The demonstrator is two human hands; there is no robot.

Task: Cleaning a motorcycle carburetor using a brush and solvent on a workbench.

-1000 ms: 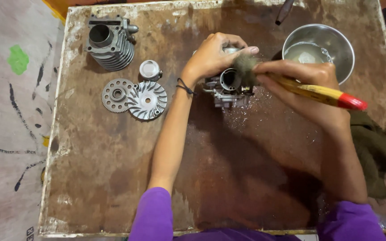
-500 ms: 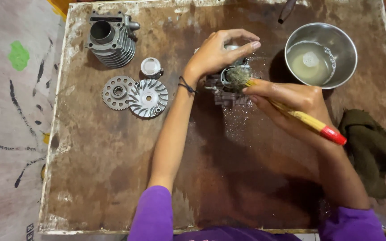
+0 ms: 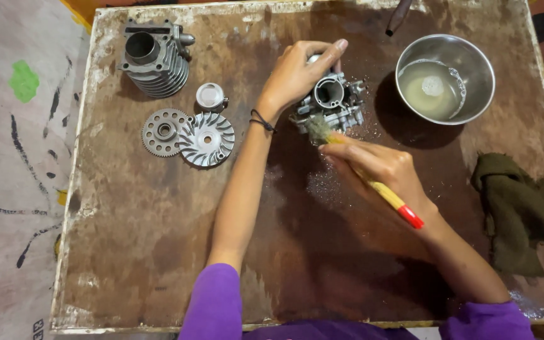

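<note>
My left hand [image 3: 297, 75] grips a grey metal carburetor [image 3: 334, 101] from above and holds it on the brown table [image 3: 158, 252]. My right hand [image 3: 382, 170] holds a paintbrush [image 3: 388, 196] with a yellow handle and a red end. Its bristles touch the carburetor's lower left side. Wet specks lie on the table around the part.
A steel bowl [image 3: 473, 63] of cloudy liquid stands at the back right. A dark green rag [image 3: 521, 211] lies at the right edge. A finned engine cylinder [image 3: 155, 63], a small piston [image 3: 210, 96], a gear disc [image 3: 162, 131] and a finned pulley plate [image 3: 207, 139] sit at the left.
My right hand has drawn the brush down from the top of the carburetor to its lower left side. My left hand stays on the carburetor.
</note>
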